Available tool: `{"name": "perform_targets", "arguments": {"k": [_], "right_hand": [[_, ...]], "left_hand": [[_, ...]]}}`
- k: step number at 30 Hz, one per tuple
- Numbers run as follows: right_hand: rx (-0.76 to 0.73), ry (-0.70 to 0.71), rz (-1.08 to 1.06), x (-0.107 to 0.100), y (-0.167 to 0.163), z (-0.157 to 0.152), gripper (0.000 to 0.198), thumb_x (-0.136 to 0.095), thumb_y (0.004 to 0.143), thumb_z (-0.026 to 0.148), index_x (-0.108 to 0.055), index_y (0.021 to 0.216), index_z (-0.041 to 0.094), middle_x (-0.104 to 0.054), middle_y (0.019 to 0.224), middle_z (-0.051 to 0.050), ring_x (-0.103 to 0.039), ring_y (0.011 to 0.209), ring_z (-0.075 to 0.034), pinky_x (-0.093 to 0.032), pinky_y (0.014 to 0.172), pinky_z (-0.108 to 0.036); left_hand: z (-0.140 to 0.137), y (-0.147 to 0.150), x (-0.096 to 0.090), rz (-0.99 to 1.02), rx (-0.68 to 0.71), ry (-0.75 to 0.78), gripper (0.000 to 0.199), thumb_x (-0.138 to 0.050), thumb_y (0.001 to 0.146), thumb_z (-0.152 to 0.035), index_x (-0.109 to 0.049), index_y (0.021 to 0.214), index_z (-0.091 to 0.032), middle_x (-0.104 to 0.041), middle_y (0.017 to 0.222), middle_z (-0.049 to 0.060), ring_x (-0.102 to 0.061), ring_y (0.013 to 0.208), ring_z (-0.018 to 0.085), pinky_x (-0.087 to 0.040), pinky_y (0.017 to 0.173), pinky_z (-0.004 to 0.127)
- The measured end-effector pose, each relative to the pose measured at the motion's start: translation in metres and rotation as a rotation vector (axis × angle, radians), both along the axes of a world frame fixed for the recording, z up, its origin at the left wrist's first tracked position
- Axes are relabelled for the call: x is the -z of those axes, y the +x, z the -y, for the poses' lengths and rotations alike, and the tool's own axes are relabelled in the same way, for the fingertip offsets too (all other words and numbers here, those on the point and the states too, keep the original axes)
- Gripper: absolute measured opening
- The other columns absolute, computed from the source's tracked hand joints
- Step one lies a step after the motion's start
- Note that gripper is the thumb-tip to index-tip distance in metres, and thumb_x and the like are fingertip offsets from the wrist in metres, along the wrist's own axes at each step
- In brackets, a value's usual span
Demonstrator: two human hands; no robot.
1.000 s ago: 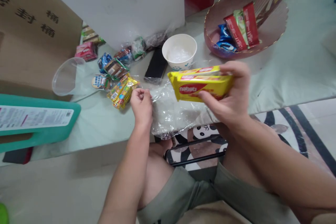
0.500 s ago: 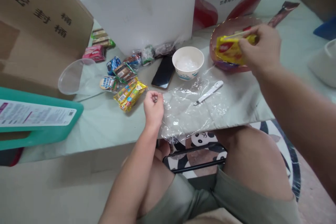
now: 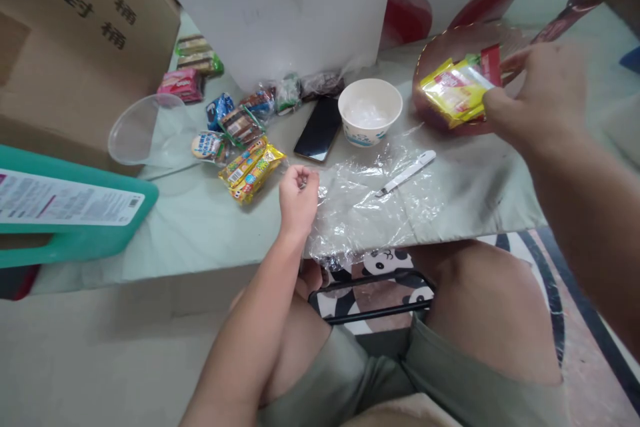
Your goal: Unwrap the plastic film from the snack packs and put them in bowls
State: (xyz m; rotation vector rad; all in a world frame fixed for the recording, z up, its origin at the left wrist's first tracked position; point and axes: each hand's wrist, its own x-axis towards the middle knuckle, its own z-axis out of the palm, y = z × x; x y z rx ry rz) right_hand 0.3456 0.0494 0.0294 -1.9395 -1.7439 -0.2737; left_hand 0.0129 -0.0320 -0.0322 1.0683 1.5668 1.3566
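My right hand, blurred, is at the right side of a pink translucent bowl. Thumb and fingers are apart, and the thumb touches yellow snack packets in the bowl. Among them stands a red-ended packet. My left hand rests on the table with its fingers curled shut; what is inside them is hidden. Beside it to the right spreads crumpled clear plastic film, with a white utility knife on it, blade showing. Left of that hand lie yellow patterned snack packs.
Behind the film stand a white paper bowl and a black phone. Several wrapped snacks and a clear plastic lid lie left. Cartons line the back. A green board juts in at left.
My right hand has moved right, its thumb and fingers parting from the yellow packet, which now sits in the bowl. My left hand keeps its place by the film. The view has shifted slightly.
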Motion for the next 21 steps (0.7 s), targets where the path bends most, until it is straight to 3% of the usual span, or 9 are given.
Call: {"name": "perform_targets", "arguments": {"k": [3, 6, 9, 13, 15, 17, 19, 21], "right_hand": [[-0.289, 0.014, -0.22, 0.003, -0.039, 0.031, 0.033, -0.059, 0.077, 0.013, -0.066, 0.108, 0.018, -0.068, 0.113, -0.013, -0.062, 0.107, -0.026, -0.05, 0.096, -0.048], [-0.499, 0.05, -0.357, 0.021, -0.083, 0.058, 0.04, -0.057, 0.07, 0.011, -0.064, 0.108, 0.023, -0.069, 0.11, -0.009, -0.064, 0.105, -0.028, -0.054, 0.095, -0.049], [-0.527, 0.105, -0.435, 0.046, -0.105, 0.069, 0.052, -0.057, 0.07, 0.014, -0.059, 0.12, 0.026, -0.065, 0.122, -0.01, -0.062, 0.117, -0.03, -0.051, 0.103, -0.054], [-0.443, 0.143, -0.442, 0.065, -0.1, 0.062, 0.062, -0.071, 0.072, 0.025, -0.055, 0.131, 0.03, -0.053, 0.145, -0.013, -0.05, 0.137, -0.034, -0.044, 0.113, -0.059], [-0.419, 0.108, -0.45, 0.067, -0.094, 0.054, 0.051, -0.072, 0.073, 0.025, -0.06, 0.123, 0.03, -0.058, 0.138, -0.012, -0.054, 0.132, -0.034, -0.045, 0.111, -0.059], [-0.416, 0.092, -0.486, 0.068, -0.092, 0.048, 0.028, -0.069, 0.077, 0.025, -0.065, 0.104, 0.027, -0.065, 0.125, -0.011, -0.061, 0.123, -0.033, -0.047, 0.108, -0.059], [-0.421, 0.132, -0.568, 0.065, -0.094, 0.044, 0.009, -0.064, 0.08, 0.023, -0.064, 0.089, 0.025, -0.069, 0.114, -0.009, -0.065, 0.114, -0.031, -0.049, 0.104, -0.057], [-0.456, 0.212, -0.721, 0.06, -0.097, 0.044, 0.003, -0.059, 0.084, 0.023, -0.061, 0.086, 0.025, -0.07, 0.106, -0.007, -0.068, 0.106, -0.027, -0.052, 0.1, -0.052]], "left_hand": [[-0.002, 0.001, -0.004, 0.129, 0.058, -0.036, 0.021, -0.072, 0.083, -0.029, -0.054, 0.075, -0.021, -0.052, 0.06, -0.005, -0.039, 0.047, 0.007, -0.028, 0.043, 0.02], [-0.005, -0.002, -0.008, 0.24, 0.079, -0.001, 0.03, -0.076, 0.079, -0.044, -0.055, 0.076, -0.022, -0.051, 0.056, -0.005, -0.035, 0.04, 0.006, -0.018, 0.036, 0.021], [-0.007, -0.009, -0.012, 0.295, 0.058, 0.052, 0.039, -0.079, 0.074, -0.054, -0.056, 0.076, -0.022, -0.051, 0.053, -0.005, -0.034, 0.037, 0.005, -0.013, 0.034, 0.022], [-0.007, -0.023, -0.015, 0.322, 0.128, 0.096, 0.046, -0.079, 0.073, -0.063, -0.056, 0.081, -0.024, -0.056, 0.053, -0.005, -0.031, 0.034, 0.004, -0.011, 0.034, 0.023], [-0.006, -0.028, -0.014, 0.332, 0.178, 0.11, 0.046, -0.078, 0.075, -0.064, -0.057, 0.084, -0.024, -0.057, 0.053, -0.005, -0.029, 0.033, 0.004, -0.011, 0.033, 0.023], [-0.006, -0.031, -0.013, 0.345, 0.212, 0.114, 0.044, -0.076, 0.078, -0.064, -0.058, 0.085, -0.024, -0.057, 0.052, -0.005, -0.027, 0.031, 0.004, -0.009, 0.033, 0.023], [-0.007, -0.032, -0.012, 0.348, 0.224, 0.11, 0.043, -0.075, 0.079, -0.064, -0.06, 0.084, -0.024, -0.056, 0.05, -0.005, -0.027, 0.03, 0.004, -0.01, 0.031, 0.023], [-0.008, -0.031, -0.01, 0.328, 0.224, 0.083, 0.038, -0.079, 0.077, -0.057, -0.061, 0.082, -0.024, -0.055, 0.05, -0.006, -0.033, 0.031, 0.005, -0.014, 0.03, 0.022]]}}
